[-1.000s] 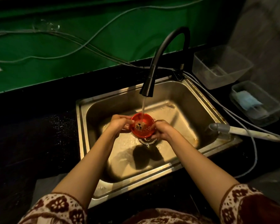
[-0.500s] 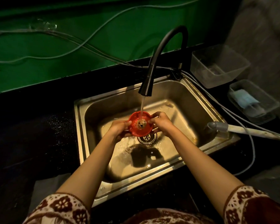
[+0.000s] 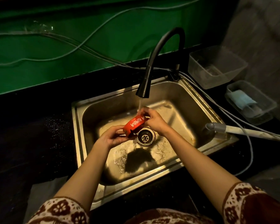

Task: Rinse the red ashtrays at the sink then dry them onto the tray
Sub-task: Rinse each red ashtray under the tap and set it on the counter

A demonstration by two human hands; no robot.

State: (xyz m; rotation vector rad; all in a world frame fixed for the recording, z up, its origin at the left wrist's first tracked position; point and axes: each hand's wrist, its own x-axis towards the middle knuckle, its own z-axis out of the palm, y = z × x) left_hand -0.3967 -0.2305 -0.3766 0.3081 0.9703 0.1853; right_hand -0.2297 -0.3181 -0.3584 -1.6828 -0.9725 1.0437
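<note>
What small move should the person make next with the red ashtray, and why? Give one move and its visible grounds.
Probably roll the red ashtray round between both hands. It is tipped on edge with its lettered wall facing the camera. The left hand holds the low end and the right hand the high end. The water stream seems to strike only that high end.

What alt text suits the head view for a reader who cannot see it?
The left hand and right hand hold a round red plastic ashtray, tilted on edge, under water running from a curved black tap, above the drain of a steel sink. Two clear plastic tubs sit on the dark counter to the right.
</note>
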